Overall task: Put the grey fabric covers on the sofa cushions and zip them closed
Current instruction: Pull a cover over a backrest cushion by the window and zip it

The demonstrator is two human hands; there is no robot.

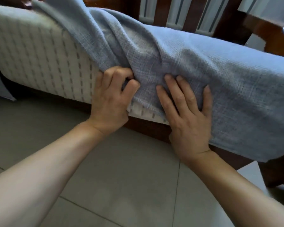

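**Grey cover partway over the cushion**

The left hand [111, 102] is pinching a bunched edge of the grey woven fabric cover [203, 76], fingers curled into its folds. Just to its right, the right hand [187, 115] is pressing flat on the same cover, fingers straight and spread. The cream quilted sofa cushion [39, 63] is lying bare to the left of both hands, on the dark wooden sofa frame [147, 130].

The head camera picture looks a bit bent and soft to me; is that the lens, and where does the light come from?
Head view: wide-angle lens bows the white quilted cushion and floor tiles; soft daylight seems to fall from upper right, brightening the grey woven fabric cover; folds above the left hand and right hand lie shaded; edges are slightly blurred; no glare.
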